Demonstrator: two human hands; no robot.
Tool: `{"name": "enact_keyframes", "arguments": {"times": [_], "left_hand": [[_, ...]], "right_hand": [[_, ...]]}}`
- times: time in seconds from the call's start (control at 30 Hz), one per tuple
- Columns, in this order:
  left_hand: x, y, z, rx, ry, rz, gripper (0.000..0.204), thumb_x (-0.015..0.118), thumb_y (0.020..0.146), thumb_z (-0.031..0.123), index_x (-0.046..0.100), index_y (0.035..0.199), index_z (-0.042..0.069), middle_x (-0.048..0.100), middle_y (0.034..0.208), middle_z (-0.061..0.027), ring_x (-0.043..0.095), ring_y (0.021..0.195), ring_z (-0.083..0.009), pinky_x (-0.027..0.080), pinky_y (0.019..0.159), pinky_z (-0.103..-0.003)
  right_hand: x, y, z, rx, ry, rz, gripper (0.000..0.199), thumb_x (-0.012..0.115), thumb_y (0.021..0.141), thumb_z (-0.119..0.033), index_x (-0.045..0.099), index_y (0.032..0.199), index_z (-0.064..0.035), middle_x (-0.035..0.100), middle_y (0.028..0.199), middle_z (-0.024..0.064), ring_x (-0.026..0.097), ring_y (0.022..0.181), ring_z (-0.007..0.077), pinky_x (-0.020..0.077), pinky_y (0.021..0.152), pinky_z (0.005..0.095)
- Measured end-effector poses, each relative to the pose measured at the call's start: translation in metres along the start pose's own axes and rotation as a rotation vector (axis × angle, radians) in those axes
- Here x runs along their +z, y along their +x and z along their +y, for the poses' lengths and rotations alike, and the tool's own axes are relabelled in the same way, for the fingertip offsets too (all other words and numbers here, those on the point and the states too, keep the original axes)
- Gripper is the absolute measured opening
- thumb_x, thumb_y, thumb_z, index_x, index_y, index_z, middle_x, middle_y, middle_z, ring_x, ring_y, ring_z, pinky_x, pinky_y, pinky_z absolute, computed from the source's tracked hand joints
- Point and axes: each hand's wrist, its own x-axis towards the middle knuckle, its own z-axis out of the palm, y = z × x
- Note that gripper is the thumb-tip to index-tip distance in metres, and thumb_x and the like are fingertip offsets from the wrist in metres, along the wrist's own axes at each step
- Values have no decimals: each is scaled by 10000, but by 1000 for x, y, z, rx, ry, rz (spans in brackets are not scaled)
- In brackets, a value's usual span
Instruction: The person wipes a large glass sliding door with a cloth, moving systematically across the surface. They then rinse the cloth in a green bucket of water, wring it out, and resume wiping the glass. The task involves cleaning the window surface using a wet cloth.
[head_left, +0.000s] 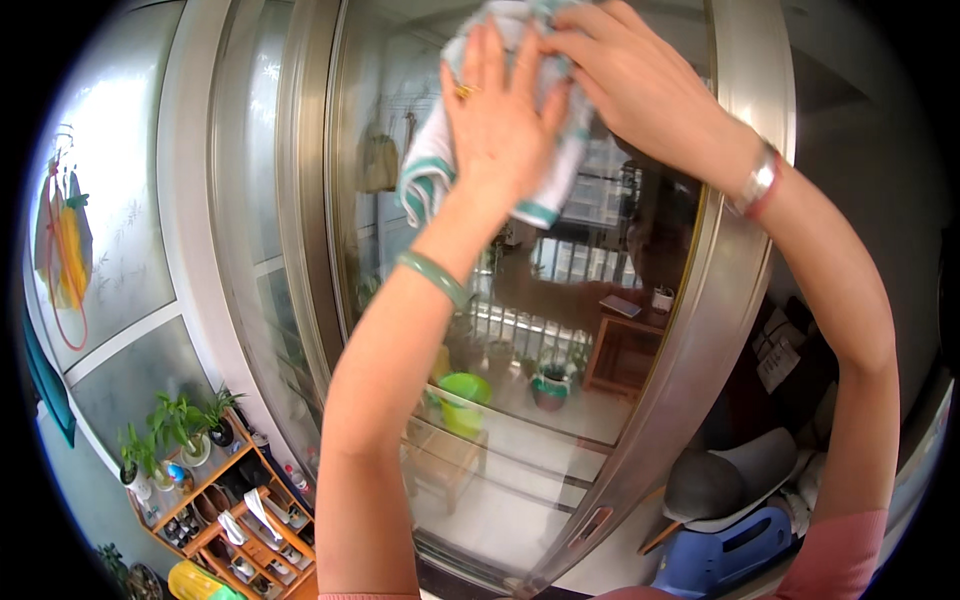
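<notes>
A white towel (428, 165) with teal-green stripes lies bunched against the upper part of a glass door pane (545, 270). My left hand (505, 130) presses flat on the towel, fingers stretched out and apart; a ring is on one finger and a green bangle (433, 277) on the wrist. To its right, my right hand (645, 85) has bent fingers closed on the towel's upper right edge. A silver bracelet (760, 180) circles that wrist. Both arms are raised, and the towel's top runs up to the picture's upper rim.
Metal door frames (690, 300) flank the pane. At the lower left stands a wooden shoe rack (215, 495) with potted plants (180, 425) on top. A blue plastic stool (725, 550) and a grey chair (745, 480) stand lower right. A green bucket (463, 400) shows in the glass.
</notes>
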Motion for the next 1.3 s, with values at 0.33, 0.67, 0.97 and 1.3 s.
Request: {"name": "enact_keyframes", "arguments": {"times": [0.33, 0.67, 0.97, 1.3], "left_hand": [[-30, -113, -138, -429, 185, -38, 638, 426, 1018, 458, 333, 1556, 128, 244, 1622, -226, 182, 1527, -356, 139, 1211, -554], [-123, -400, -30, -811, 169, -108, 705, 422, 1016, 478, 350, 1507, -22, 229, 1621, -251, 116, 1534, -410, 87, 1230, -521], [-147, -475, 140, -1011, 62, -286, 743, 498, 983, 499, 324, 1512, 7, 235, 1607, -236, 53, 1522, -462, 36, 1208, -564], [-43, -136, 17, -423, 6, -105, 620, 502, 1003, 391, 357, 1556, 152, 203, 1640, -227, 118, 1531, -410, 129, 1164, -654]], "right_hand": [[167, 79, -112, 41, 123, 0, 197, 661, 857, -231, 711, 1000, -105, 615, 1109, 53, 545, 1039, 261, 484, 876, 362], [167, -52, -331, -55, 501, -168, 116, 638, 794, -219, 690, 712, -157, 575, 932, 9, 516, 979, 220, 435, 845, 335], [80, -181, -379, -18, 660, -448, 131, 640, 797, -228, 723, 758, -135, 591, 954, 13, 533, 994, 211, 418, 828, 350], [60, -26, -91, 29, 169, -37, 143, 673, 749, -98, 698, 885, -132, 606, 958, 56, 592, 997, 260, 475, 822, 371]]}}
